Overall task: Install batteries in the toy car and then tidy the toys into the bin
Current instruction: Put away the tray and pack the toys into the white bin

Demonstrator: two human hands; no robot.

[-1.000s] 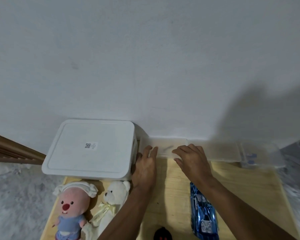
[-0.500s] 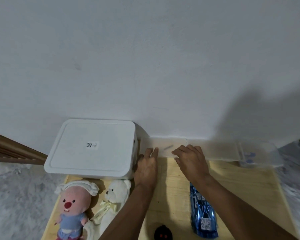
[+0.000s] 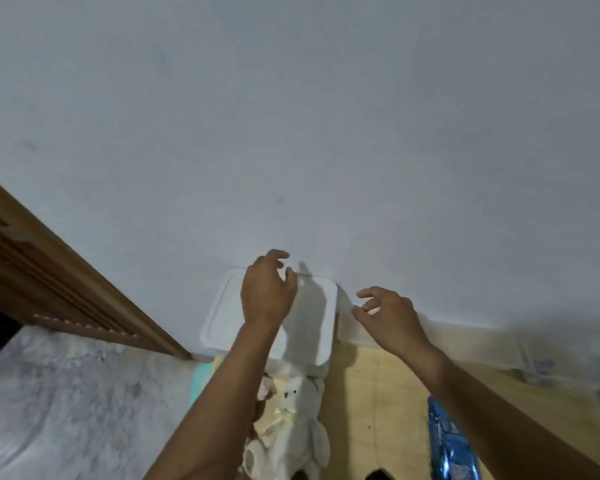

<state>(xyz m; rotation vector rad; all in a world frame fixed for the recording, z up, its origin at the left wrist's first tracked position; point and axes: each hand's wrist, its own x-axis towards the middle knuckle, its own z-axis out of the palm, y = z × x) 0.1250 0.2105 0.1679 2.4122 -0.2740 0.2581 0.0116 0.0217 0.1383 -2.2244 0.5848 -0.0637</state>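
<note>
The one blue toy car (image 3: 451, 441) is lying on the wooden surface (image 3: 371, 393), nearer me than my right hand (image 3: 388, 317) and under that forearm, its long axis running toward the wall. My left hand (image 3: 267, 296) is hovering over the single white bin (image 3: 222, 317), whose lid is hiding any contents. Both hands are hanging loosely curled, gripping nothing. One white plush bear (image 3: 291, 427) is lying beside my left forearm.

Bare left forearm (image 3: 222, 403), bare right forearm (image 3: 482, 410)

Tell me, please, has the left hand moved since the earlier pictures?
Yes. The left hand went leftward, from the wooden table right of the white bin lid to above it.
</note>
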